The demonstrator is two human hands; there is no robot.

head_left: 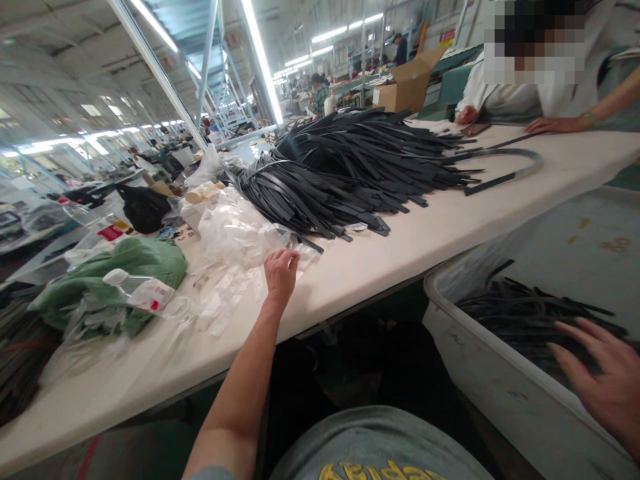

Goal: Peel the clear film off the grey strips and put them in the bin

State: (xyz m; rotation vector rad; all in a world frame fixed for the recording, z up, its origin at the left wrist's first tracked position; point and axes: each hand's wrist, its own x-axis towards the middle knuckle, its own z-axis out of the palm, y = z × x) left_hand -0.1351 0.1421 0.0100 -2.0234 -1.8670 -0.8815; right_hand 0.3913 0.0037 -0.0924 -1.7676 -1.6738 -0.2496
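My left hand is over the front part of the table, its fingers curled together in a pinch. Whatever may be between the fingertips is too small to make out. Just beyond it lie a heap of crumpled translucent plastic and the near ends of a big pile of long, flat black strips. Small whitish pieces are scattered to its left. On the right, my right hand has its fingers spread above a white bin with more black strips inside.
A green cloth and a plastic bottle lie on the left of the pale table. Across the table at right sits another person, hands on the tabletop. One strip curves near them. A cardboard box stands behind the pile.
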